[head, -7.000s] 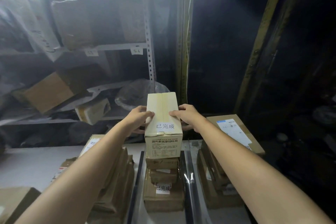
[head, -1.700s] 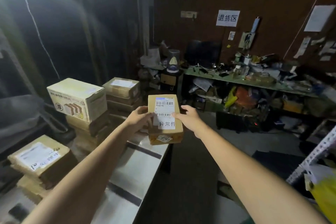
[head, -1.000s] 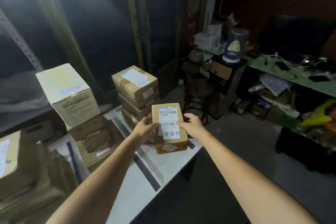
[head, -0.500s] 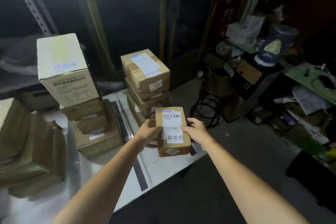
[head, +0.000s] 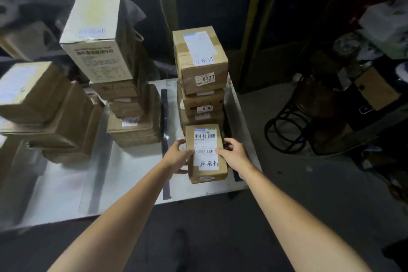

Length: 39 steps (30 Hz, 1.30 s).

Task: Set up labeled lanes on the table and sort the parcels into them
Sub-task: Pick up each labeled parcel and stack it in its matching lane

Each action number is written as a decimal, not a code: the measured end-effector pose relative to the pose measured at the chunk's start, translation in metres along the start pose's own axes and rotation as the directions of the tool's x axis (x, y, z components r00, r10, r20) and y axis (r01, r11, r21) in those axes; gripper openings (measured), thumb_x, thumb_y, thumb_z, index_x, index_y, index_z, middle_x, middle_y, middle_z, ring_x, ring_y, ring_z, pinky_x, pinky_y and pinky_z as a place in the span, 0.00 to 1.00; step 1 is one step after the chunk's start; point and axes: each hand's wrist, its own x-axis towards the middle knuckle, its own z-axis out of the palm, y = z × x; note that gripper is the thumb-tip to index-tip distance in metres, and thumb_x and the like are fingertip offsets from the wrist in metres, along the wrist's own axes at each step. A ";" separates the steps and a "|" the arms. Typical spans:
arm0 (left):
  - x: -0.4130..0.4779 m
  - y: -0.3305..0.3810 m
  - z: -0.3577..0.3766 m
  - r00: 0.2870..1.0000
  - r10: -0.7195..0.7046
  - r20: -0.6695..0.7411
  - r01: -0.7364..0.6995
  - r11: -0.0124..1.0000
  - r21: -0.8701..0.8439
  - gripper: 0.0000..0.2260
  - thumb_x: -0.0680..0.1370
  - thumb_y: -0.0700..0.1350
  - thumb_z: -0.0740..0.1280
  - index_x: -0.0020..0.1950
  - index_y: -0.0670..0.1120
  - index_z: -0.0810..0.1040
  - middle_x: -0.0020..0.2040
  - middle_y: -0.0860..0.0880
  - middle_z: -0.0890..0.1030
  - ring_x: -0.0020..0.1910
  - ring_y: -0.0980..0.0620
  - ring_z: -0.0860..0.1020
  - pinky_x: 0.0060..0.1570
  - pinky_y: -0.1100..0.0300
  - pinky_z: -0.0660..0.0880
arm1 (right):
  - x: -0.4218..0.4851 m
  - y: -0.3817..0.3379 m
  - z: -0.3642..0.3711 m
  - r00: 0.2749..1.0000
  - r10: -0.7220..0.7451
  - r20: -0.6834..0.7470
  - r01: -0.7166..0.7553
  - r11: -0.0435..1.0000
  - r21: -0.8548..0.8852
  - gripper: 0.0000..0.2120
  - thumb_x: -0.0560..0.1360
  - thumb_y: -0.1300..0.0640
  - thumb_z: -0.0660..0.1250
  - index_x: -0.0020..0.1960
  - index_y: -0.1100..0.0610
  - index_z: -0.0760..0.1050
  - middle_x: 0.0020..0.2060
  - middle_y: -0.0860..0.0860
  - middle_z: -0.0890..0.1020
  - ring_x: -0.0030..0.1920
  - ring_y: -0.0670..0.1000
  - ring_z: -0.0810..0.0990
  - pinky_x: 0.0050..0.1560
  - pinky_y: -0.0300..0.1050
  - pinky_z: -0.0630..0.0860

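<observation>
Both hands have brought the parcel (head: 206, 152) down from the air to the near end of the table (head: 132, 168), and it now sits low in the right lane (head: 183, 185). It is just in front of the right pile (head: 201, 86). Whether its bottom touches the table yet is hard to tell. Dark tape strips (head: 165, 117) already split the table into lanes. The parcel's label has the same words as the label on the right pile, so this looks like the right lane for it. A middle pile (head: 130, 112) with a tall white box (head: 99, 40) on top and a left pile (head: 44, 112) are already stacked, so most of the sorting looks done. What is left seems to be letting go of this parcel. The left hand (head: 178, 157) holds its left side with curled fingers and a thumb on top. The right hand (head: 234, 154) grips the right side the same way. Both arms reach straight out.
</observation>
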 end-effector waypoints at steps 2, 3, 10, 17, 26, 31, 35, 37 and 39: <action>0.001 -0.005 0.008 1.000 -0.008 -0.023 0.008 1.000 -0.003 0.22 0.82 0.44 0.65 0.75 0.53 0.63 0.60 0.45 0.80 0.57 0.42 0.81 0.56 0.42 0.80 | 0.003 0.004 -0.003 1.000 -0.004 0.011 0.004 1.000 -0.011 0.28 0.77 0.60 0.71 0.75 0.55 0.67 0.68 0.54 0.75 0.65 0.53 0.77 0.57 0.46 0.77; 0.004 -0.007 0.011 0.999 -0.011 -0.030 0.011 1.000 -0.003 0.22 0.82 0.44 0.64 0.75 0.53 0.63 0.60 0.45 0.80 0.57 0.42 0.81 0.57 0.41 0.79 | 0.004 0.006 -0.003 1.000 -0.003 0.014 0.003 1.000 -0.009 0.28 0.77 0.60 0.71 0.75 0.55 0.67 0.67 0.54 0.76 0.64 0.53 0.77 0.57 0.46 0.77; 0.021 -0.012 0.023 0.997 -0.024 -0.069 0.024 1.000 -0.005 0.23 0.82 0.44 0.64 0.75 0.54 0.63 0.61 0.45 0.80 0.58 0.42 0.81 0.57 0.40 0.79 | 0.022 0.012 -0.005 0.999 0.025 0.027 -0.025 1.000 -0.005 0.28 0.77 0.61 0.70 0.75 0.55 0.66 0.67 0.54 0.76 0.62 0.53 0.78 0.49 0.41 0.77; 0.041 -0.021 0.024 0.997 -0.058 -0.043 0.059 0.998 0.006 0.22 0.82 0.44 0.65 0.75 0.53 0.63 0.62 0.45 0.80 0.58 0.43 0.80 0.55 0.41 0.79 | 0.037 0.023 0.001 0.998 0.060 0.022 -0.060 0.998 -0.022 0.29 0.77 0.62 0.71 0.75 0.54 0.65 0.67 0.55 0.76 0.58 0.52 0.79 0.40 0.35 0.75; 0.060 -0.018 0.024 0.996 -0.091 -0.007 0.091 0.996 0.023 0.23 0.82 0.43 0.65 0.74 0.54 0.62 0.64 0.44 0.78 0.62 0.39 0.78 0.61 0.36 0.76 | 0.053 0.020 0.003 0.994 0.109 0.026 -0.107 0.993 -0.057 0.29 0.77 0.65 0.69 0.75 0.56 0.64 0.66 0.56 0.77 0.60 0.55 0.80 0.44 0.40 0.79; 0.057 -0.016 0.023 0.995 -0.096 -0.018 0.097 0.994 0.054 0.24 0.82 0.44 0.65 0.75 0.53 0.61 0.66 0.44 0.77 0.64 0.40 0.76 0.60 0.38 0.77 | 0.056 0.016 0.007 0.990 0.135 0.030 -0.131 0.986 -0.104 0.28 0.78 0.63 0.69 0.75 0.56 0.64 0.65 0.57 0.78 0.62 0.57 0.80 0.56 0.51 0.80; 0.050 -0.007 0.016 0.993 -0.053 -0.107 0.065 0.991 0.114 0.23 0.81 0.46 0.66 0.75 0.51 0.65 0.65 0.43 0.76 0.62 0.40 0.75 0.56 0.43 0.79 | 0.050 0.002 0.002 0.992 0.120 0.047 -0.112 0.984 -0.142 0.27 0.78 0.62 0.69 0.75 0.58 0.65 0.66 0.58 0.78 0.62 0.56 0.79 0.53 0.46 0.78; 0.039 0.003 0.009 0.988 -0.001 -0.154 0.025 0.988 0.153 0.23 0.81 0.48 0.67 0.75 0.50 0.67 0.62 0.42 0.77 0.60 0.41 0.77 0.55 0.43 0.80 | 0.044 -0.011 -0.005 0.995 0.081 0.063 -0.067 0.978 -0.196 0.26 0.79 0.61 0.68 0.74 0.59 0.65 0.65 0.57 0.77 0.60 0.54 0.78 0.50 0.44 0.74; 0.022 0.015 -0.005 0.979 0.066 -0.195 -0.023 0.977 0.214 0.21 0.81 0.49 0.67 0.73 0.49 0.69 0.58 0.42 0.79 0.56 0.42 0.78 0.51 0.46 0.81 | 0.041 -0.031 -0.011 0.994 0.011 0.111 0.027 0.943 -0.332 0.25 0.79 0.58 0.69 0.74 0.58 0.66 0.64 0.56 0.78 0.59 0.54 0.78 0.51 0.44 0.74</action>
